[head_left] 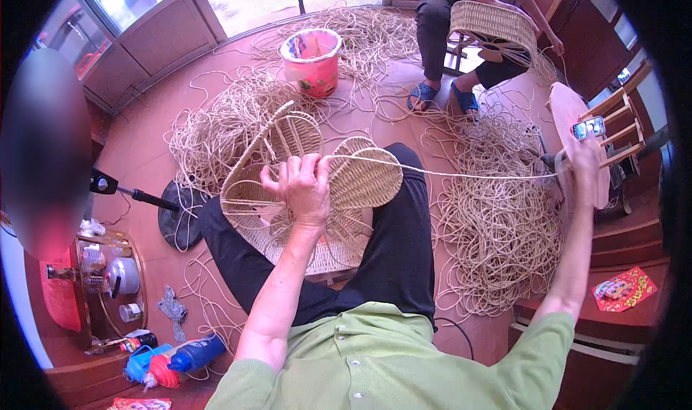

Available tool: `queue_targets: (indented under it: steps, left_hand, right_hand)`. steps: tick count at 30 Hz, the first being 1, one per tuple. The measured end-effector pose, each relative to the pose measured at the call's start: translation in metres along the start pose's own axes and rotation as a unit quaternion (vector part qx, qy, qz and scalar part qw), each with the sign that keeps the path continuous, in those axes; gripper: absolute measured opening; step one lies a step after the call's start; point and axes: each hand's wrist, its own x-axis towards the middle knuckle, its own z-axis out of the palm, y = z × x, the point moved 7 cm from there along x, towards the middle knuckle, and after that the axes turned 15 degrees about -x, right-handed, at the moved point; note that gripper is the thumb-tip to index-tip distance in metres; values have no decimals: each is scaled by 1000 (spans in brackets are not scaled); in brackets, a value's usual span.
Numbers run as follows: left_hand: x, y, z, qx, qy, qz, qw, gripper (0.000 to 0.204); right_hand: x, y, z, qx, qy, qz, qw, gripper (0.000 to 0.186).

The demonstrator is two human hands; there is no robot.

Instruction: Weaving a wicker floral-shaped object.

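Observation:
A half-woven straw-coloured basket (339, 255) with rounded, petal-like flaps (371, 178) rests between my knees. My left hand (306, 190) is closed over its upper part, fingers curled at the place where a cord comes out; what lies under the fingers is hidden. That cord (447, 173) runs taut to the right, across my thigh and above the floor. At its far end my right hand (582, 161), arm stretched out, is closed on the cord and slightly blurred.
Heaps of loose cord (497, 230) cover the floor to the right and far left. Beyond stands a pink bucket (317, 67). A seated person (440, 35) holds another woven basket (494, 24). A round pink tabletop (566, 114), a wooden rack (616, 121) and a blue bottle (198, 354) flank me.

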Motion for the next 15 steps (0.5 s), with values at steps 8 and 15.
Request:
queue_targets:
  steps: [8,15]
  left_hand:
    - [-3,-8,9,63,38,6,997,23]
    - [-9,-10,14,8,65,-29,997,39]
  right_hand:
    - [-263,-469,-99,70,-32,-561,824,27]
    - [-264,-546,-34,438,-496,-363,656,59]
